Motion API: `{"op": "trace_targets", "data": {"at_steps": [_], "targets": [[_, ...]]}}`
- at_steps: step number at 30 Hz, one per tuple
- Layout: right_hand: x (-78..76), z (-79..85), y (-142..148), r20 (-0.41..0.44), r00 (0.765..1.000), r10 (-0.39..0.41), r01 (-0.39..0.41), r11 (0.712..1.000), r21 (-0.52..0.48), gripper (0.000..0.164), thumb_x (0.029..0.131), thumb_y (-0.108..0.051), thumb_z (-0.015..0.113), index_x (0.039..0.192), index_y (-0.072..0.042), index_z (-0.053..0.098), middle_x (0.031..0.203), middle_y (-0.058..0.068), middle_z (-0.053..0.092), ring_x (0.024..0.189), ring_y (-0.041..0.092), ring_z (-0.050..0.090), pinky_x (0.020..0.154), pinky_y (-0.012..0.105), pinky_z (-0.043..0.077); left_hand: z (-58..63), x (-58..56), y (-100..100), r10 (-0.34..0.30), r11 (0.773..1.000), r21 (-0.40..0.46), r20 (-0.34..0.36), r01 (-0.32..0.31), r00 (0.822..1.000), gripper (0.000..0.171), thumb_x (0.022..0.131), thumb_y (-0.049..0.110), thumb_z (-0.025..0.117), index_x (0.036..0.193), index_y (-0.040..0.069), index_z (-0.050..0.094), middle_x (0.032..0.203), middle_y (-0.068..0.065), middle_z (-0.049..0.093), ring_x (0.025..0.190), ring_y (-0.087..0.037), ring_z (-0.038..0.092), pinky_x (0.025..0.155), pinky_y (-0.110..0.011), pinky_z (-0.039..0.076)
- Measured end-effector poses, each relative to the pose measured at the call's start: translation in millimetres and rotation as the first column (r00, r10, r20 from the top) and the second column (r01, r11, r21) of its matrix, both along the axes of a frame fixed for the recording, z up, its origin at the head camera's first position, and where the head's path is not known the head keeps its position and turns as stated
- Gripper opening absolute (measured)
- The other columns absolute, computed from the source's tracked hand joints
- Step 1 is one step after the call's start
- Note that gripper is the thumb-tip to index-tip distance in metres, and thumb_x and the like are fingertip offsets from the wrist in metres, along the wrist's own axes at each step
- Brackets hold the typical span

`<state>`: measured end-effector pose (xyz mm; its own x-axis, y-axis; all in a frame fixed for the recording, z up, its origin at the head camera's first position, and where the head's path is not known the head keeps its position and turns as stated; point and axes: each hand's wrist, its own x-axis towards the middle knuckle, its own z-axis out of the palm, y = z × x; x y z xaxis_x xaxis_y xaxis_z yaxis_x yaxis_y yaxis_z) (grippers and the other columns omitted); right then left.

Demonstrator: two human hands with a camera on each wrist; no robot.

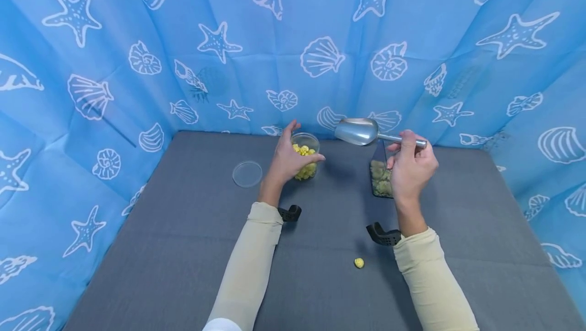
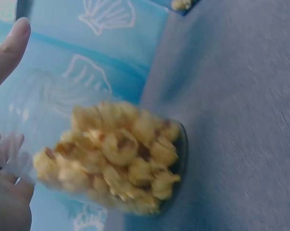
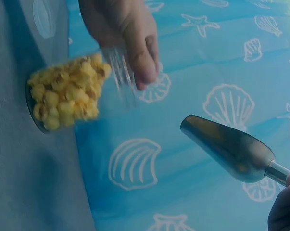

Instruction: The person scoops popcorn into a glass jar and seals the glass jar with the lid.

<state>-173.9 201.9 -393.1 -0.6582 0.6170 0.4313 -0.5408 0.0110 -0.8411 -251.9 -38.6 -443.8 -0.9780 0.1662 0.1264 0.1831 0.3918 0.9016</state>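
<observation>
A clear round jar [image 1: 308, 168] partly filled with yellow popcorn [image 2: 120, 154] stands upright on the table. My left hand [image 1: 289, 157] is around its upper part, thumb stretched across the near side and fingers spread behind; whether they press on the jar, I cannot tell. My right hand [image 1: 413, 166] grips the handle of a metal scoop [image 1: 358, 131], raised above the table with its bowl toward the jar. No popcorn shows in the scoop. Beneath the right hand stands a clear square container [image 1: 381, 178] holding pale popcorn-like pieces, partly hidden by that hand.
A clear round lid [image 1: 247, 174] lies left of the jar. One loose popcorn piece [image 1: 359, 263] is on the grey tablecloth [image 1: 320, 290] nearer me. A blue shell-patterned curtain [image 1: 284, 66] hangs behind the table and along its sides.
</observation>
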Motion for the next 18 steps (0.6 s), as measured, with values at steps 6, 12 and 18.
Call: {"op": "trace_targets", "data": {"at_steps": [6, 12, 18], "targets": [[4.3, 6.5, 14, -0.041, 0.998, -0.043, 0.040, 0.997, -0.058, 0.016, 0.094, -0.013, 0.074, 0.095, 0.002, 0.072, 0.062, 0.001, 0.068, 0.039, 0.009, 0.049, 0.039, 0.018, 0.039, 18.9, 7.1, 11, 0.022, 0.999, -0.033, -0.090, -0.025, 0.996, 0.111, 0.077, 0.053, 0.087, 0.163, 0.024, 0.022, 0.165, 0.002, 0.031, 0.154, -0.027, 0.030, 0.120, -0.055, 0.036], [10.3, 17.4, 26, -0.047, 0.994, -0.100, 0.097, 0.993, -0.070, 0.015, 0.089, -0.012, 0.080, 0.091, 0.000, 0.072, 0.063, 0.002, 0.066, 0.038, 0.008, 0.047, 0.039, 0.016, 0.037, 32.5, 14.2, 28, 0.013, 0.996, -0.079, -0.180, -0.028, 0.984, 0.103, 0.080, 0.049, 0.086, 0.161, 0.028, 0.026, 0.167, 0.000, 0.026, 0.156, -0.022, 0.026, 0.120, -0.054, 0.036], [13.2, 26.8, 37, -0.071, 0.978, -0.198, 0.195, 0.980, -0.038, 0.009, 0.097, -0.012, 0.069, 0.093, -0.004, 0.067, 0.061, 0.000, 0.055, 0.038, 0.006, 0.042, 0.040, 0.016, 0.037, 35.9, 22.5, 49, -0.061, 0.992, -0.123, -0.192, 0.037, 0.979, 0.100, 0.082, 0.052, 0.083, 0.161, 0.028, 0.026, 0.166, 0.000, 0.027, 0.157, -0.021, 0.026, 0.122, -0.052, 0.035]]}}
